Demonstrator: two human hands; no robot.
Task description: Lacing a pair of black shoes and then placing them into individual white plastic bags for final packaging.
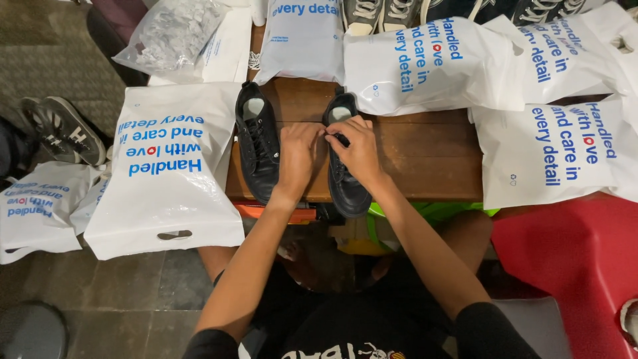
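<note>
Two black lace-up shoes stand side by side on a low wooden table (432, 159), toes toward me. My left hand (299, 156) and my right hand (359, 149) meet over the right shoe (347, 189), fingertips pinching its black laces near the tongue. The left shoe (258, 149) sits untouched just beside my left hand, with a pale insole showing in its opening.
White plastic bags with blue print lie around the table: a large one at the left (169, 173), several at the back and right (425, 66). A grey sneaker (63, 129) rests on the floor at left. A red seat (571, 259) is at lower right.
</note>
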